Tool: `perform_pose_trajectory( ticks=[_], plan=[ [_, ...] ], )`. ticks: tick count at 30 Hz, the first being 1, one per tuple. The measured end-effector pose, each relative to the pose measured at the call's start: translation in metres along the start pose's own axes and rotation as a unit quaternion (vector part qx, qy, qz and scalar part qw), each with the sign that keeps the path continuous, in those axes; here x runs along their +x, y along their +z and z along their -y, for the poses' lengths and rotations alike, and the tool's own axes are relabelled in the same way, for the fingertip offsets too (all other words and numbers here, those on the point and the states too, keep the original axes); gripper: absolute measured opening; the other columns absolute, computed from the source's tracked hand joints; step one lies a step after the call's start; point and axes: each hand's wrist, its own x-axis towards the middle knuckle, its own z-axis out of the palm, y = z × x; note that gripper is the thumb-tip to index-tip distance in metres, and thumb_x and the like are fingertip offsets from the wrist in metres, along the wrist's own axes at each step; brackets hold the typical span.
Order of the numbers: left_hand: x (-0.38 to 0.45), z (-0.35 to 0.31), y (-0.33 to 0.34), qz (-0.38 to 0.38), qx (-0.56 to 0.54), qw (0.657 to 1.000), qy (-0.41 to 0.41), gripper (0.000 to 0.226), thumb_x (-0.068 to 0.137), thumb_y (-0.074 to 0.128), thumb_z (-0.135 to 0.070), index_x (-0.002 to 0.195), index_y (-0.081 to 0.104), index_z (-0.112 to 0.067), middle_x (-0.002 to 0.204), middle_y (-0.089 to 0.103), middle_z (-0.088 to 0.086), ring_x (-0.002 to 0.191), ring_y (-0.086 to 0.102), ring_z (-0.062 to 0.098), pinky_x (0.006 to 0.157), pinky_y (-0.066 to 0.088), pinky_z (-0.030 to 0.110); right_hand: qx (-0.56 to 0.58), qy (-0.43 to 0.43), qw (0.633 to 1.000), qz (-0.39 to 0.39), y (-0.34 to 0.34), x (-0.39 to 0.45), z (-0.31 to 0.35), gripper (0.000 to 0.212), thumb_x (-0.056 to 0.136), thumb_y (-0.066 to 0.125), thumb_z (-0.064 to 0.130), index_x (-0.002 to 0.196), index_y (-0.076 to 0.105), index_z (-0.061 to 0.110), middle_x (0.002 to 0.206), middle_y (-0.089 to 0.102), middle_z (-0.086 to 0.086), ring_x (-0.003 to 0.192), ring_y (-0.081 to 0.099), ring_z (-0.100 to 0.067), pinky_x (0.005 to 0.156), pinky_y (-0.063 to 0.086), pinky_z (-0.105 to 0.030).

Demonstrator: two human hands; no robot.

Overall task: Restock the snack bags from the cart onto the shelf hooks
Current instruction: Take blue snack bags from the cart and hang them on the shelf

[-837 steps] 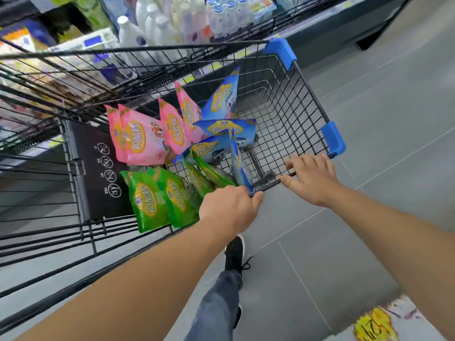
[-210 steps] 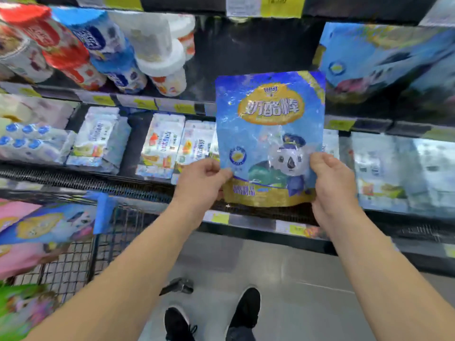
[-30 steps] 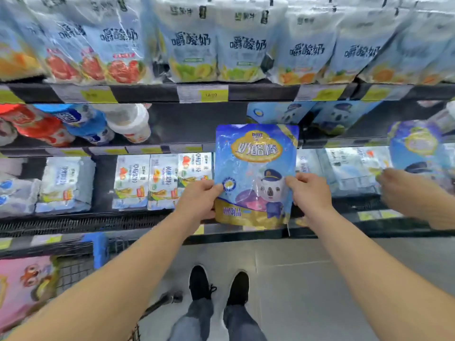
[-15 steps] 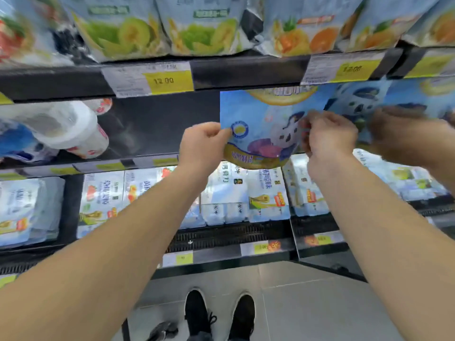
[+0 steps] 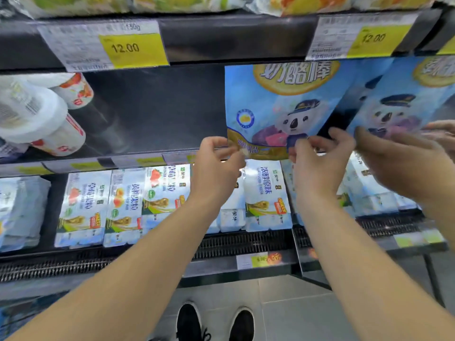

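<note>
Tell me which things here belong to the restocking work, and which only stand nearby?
Belong to the job:
- blue snack bag, hanging under the shelf edge
- left hand and right hand, at its bottom edge

Only nearby:
- white cups
- boxed packs below
- price tag
- another person's hand

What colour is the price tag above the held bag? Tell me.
Yellow, on the price tag in the head view.

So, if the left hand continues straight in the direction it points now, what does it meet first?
Probably the lower left corner of the blue koala snack bag, which the left hand already touches or nearly touches. Behind it lies the dark back panel; depth is unclear.
</note>
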Motion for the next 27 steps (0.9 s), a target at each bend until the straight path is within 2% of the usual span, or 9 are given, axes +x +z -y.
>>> perform_pose_trajectory(
  ticks=[3, 7, 10, 12, 15, 18, 21, 24, 27],
  plan=[
    [-0.002, -0.003, 0.008, 0.03, -0.004, 1.0, -0.001, 0.028, 0.09, 0.062, -0.008, 0.117, 0.056, -0.016, 0.113, 0.069, 0.001, 0.103, 0.068, 0.025, 0.074, 0.06, 0.038, -0.063, 0.012, 0.998, 0.022, 0.001, -0.007, -0.008, 0.024, 0.087, 0.065, 0.029, 0.108, 0.055, 0.035, 0.098, 0.062, 0.019, 0.097, 0.064, -0.013, 0.09, 0.053, -0.04],
    [0.003, -0.011, 0.014, 0.099, 0.008, 0.995, 0.002, 0.04, 0.09, 0.058, 0.002, 0.124, 0.059, -0.019, 0.115, 0.069, -0.006, 0.104, 0.067, 0.023, 0.079, 0.061, 0.039, -0.04, 0.049, 0.996, 0.069, 0.003, 0.005, -0.005, 0.027, 0.08, 0.06, 0.025, 0.093, 0.059, 0.049, 0.096, 0.066, 0.027, 0.098, 0.066, -0.012, 0.092, 0.053, -0.048],
    [0.008, -0.018, 0.018, 0.143, 0.023, 0.99, -0.005, 0.042, 0.089, 0.054, 0.005, 0.121, 0.061, -0.022, 0.116, 0.068, -0.003, 0.103, 0.067, 0.024, 0.08, 0.061, 0.037, -0.035, 0.05, 0.993, 0.105, 0.008, 0.017, -0.003, 0.041, 0.07, 0.053, 0.021, 0.107, 0.064, 0.036, 0.104, 0.069, 0.018, 0.095, 0.063, -0.012, 0.092, 0.052, -0.041],
    [0.012, -0.024, 0.02, 0.155, 0.018, 0.987, -0.021, 0.043, 0.089, 0.053, 0.005, 0.123, 0.06, -0.021, 0.119, 0.066, -0.002, 0.107, 0.066, 0.025, 0.083, 0.06, 0.037, -0.019, 0.041, 0.993, 0.111, 0.013, 0.024, -0.001, 0.038, 0.067, 0.05, 0.017, 0.1, 0.065, 0.025, 0.094, 0.068, 0.012, 0.08, 0.055, -0.012, 0.08, 0.046, -0.036],
    [0.013, -0.028, 0.02, 0.155, 0.01, 0.987, -0.039, 0.043, 0.091, 0.049, 0.005, 0.115, 0.062, -0.028, 0.113, 0.066, -0.012, 0.107, 0.066, 0.025, 0.089, 0.058, 0.044, -0.005, 0.041, 0.993, 0.109, 0.017, 0.027, 0.001, 0.029, 0.067, 0.05, 0.015, 0.092, 0.063, 0.022, 0.085, 0.062, 0.011, 0.076, 0.049, -0.011, 0.077, 0.043, -0.033],
    [0.005, -0.029, 0.016, 0.146, 0.014, 0.988, -0.046, 0.039, 0.094, 0.049, 0.0, 0.106, 0.061, -0.036, 0.102, 0.062, -0.024, 0.107, 0.067, 0.027, 0.09, 0.057, 0.044, -0.028, 0.053, 0.992, 0.107, 0.015, 0.025, -0.001, 0.034, 0.064, 0.052, 0.021, 0.097, 0.06, 0.018, 0.093, 0.057, 0.007, 0.083, 0.047, -0.013, 0.073, 0.04, -0.029],
    [-0.004, -0.027, 0.006, 0.114, 0.019, 0.992, -0.052, 0.035, 0.096, 0.053, -0.006, 0.125, 0.054, -0.027, 0.116, 0.057, -0.016, 0.103, 0.067, 0.026, 0.092, 0.056, 0.044, -0.058, 0.062, 0.99, 0.113, 0.01, 0.021, -0.003, 0.032, 0.064, 0.051, 0.026, 0.095, 0.053, 0.025, 0.095, 0.052, 0.004, 0.084, 0.045, -0.015, 0.064, 0.034, -0.023],
    [-0.011, -0.024, -0.006, 0.075, 0.036, 0.995, -0.054, 0.05, 0.096, 0.056, -0.01, 0.144, 0.044, -0.016, 0.134, 0.056, -0.004, 0.098, 0.069, 0.022, 0.089, 0.058, 0.041, -0.073, 0.062, 0.988, 0.124, 0.004, 0.013, 0.001, 0.025, 0.072, 0.053, 0.022, 0.096, 0.05, 0.025, 0.095, 0.052, 0.004, 0.079, 0.045, -0.011, 0.056, 0.032, -0.017],
    [-0.022, -0.022, -0.023, 0.051, 0.045, 0.997, -0.047, 0.047, 0.095, 0.058, -0.015, 0.141, 0.049, -0.017, 0.129, 0.061, -0.003, 0.1, 0.069, 0.021, 0.09, 0.058, 0.04, -0.093, 0.049, 0.985, 0.137, 0.001, 0.0, 0.005, 0.024, 0.083, 0.054, 0.017, 0.105, 0.052, 0.028, 0.103, 0.054, 0.009, 0.085, 0.049, -0.006, 0.065, 0.036, -0.012]
  ],
)
